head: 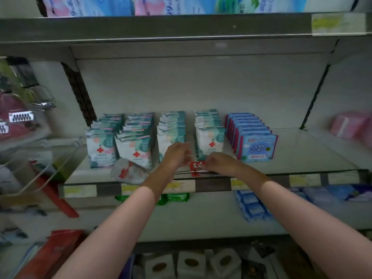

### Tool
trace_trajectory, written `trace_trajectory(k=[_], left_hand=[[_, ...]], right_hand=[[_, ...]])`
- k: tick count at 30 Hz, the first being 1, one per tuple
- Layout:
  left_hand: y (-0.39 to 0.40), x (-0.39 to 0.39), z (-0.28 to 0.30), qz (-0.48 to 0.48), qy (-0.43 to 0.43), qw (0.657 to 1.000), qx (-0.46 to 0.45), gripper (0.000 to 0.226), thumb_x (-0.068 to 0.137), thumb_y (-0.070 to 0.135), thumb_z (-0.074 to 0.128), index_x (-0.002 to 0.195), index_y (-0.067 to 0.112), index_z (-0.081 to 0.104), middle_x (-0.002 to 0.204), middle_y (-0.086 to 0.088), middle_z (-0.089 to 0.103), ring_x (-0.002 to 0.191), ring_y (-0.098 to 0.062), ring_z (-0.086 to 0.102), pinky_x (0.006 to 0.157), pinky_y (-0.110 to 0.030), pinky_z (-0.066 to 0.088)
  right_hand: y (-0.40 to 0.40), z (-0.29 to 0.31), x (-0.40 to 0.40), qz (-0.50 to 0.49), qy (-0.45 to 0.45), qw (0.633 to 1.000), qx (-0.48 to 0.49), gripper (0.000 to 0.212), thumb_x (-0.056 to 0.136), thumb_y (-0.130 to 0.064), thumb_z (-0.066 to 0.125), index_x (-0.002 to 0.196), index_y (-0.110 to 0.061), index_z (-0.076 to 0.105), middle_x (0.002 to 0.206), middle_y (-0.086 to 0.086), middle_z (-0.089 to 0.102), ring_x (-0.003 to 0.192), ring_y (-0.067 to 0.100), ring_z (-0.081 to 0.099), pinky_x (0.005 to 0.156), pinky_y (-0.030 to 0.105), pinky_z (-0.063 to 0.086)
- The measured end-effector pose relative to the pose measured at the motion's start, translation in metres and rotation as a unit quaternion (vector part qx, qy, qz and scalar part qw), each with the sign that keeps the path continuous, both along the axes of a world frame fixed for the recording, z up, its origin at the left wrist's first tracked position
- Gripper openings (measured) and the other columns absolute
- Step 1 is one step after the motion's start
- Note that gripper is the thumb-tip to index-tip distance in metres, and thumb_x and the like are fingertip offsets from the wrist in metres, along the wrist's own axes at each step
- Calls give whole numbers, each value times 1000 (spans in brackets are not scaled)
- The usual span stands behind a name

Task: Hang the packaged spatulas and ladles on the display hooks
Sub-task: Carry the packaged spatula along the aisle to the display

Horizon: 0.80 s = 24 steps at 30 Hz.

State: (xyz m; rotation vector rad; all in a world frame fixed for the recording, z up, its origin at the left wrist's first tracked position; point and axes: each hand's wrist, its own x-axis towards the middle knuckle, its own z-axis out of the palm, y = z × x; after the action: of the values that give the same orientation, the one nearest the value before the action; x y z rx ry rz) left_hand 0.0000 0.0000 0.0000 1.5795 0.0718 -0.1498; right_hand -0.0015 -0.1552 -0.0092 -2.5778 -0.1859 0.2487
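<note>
Both my hands reach to the front of a shop shelf [213, 184]. Between them sits a small red packaged item with white print [196, 165], on a thin metal bar or handle [187, 172] that lies along the shelf edge. My right hand [218, 161] pinches the red piece from the right. My left hand [175, 154] has its fingers bent against the item's left side, and blur hides the exact grip. A clear packet with red print [128, 172] lies on the shelf just left of my left wrist. Display hooks [43, 101] with hanging goods show at the far left.
Rows of white-and-teal packs with red crosses [138, 141] and blue packs [253, 137] stand behind my hands. A wire rack [38, 172] with a red-handled item juts out at the left. Pink packs [350, 125] sit at the far right. Lower shelves hold green, blue and boxed goods.
</note>
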Motion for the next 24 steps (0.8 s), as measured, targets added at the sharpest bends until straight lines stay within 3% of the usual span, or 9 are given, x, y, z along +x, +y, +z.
trace_trajectory(k=[2, 4, 6, 10, 15, 24], left_hand=[[4, 1, 0, 14, -7, 1000, 10, 14, 94, 11, 43, 90, 6, 56, 67, -5, 50, 46, -12, 48, 52, -22, 43], [10, 0, -2, 23, 5, 999, 33, 23, 94, 8, 40, 78, 7, 56, 50, 1, 40, 31, -6, 32, 36, -12, 31], [15, -1, -1, 25, 20, 999, 38, 27, 94, 7, 41, 72, 9, 55, 40, 5, 31, 27, -5, 24, 32, -8, 22], [24, 0, 0, 16, 28, 998, 56, 29, 94, 9, 41, 69, 12, 55, 41, 6, 27, 29, -6, 20, 36, -12, 13], [36, -4, 7, 30, 31, 998, 49, 27, 95, 11, 42, 71, 11, 54, 36, 9, 28, 26, -5, 21, 33, -10, 14], [80, -37, 28, 57, -33, 995, 80, 32, 93, 13, 43, 63, 12, 51, 53, -2, 42, 41, -11, 32, 38, -16, 23]], right_hand=[[3, -5, 3, 30, 20, 998, -58, 36, 93, -36, 54, 97, -2, 63, 106, 18, 64, 93, 27, 57, 68, 30, 35], [5, -8, 5, 38, 43, 992, -113, 34, 94, -32, 52, 116, -6, 59, 120, 12, 58, 108, 27, 54, 86, 32, 40], [8, -10, 9, 52, 40, 987, -150, 36, 94, -29, 53, 125, -9, 54, 128, 11, 53, 117, 27, 50, 100, 37, 38], [13, -6, 15, 92, 0, 975, -204, 29, 93, -27, 52, 118, -12, 55, 123, 12, 53, 116, 28, 48, 94, 36, 37], [28, 5, 11, 98, -140, 950, -263, 26, 87, -29, 55, 106, -11, 61, 112, 9, 61, 105, 27, 55, 76, 31, 36], [66, 9, -3, 150, -157, 945, -245, 28, 92, -30, 48, 110, -10, 56, 115, 9, 54, 105, 25, 54, 73, 31, 37]])
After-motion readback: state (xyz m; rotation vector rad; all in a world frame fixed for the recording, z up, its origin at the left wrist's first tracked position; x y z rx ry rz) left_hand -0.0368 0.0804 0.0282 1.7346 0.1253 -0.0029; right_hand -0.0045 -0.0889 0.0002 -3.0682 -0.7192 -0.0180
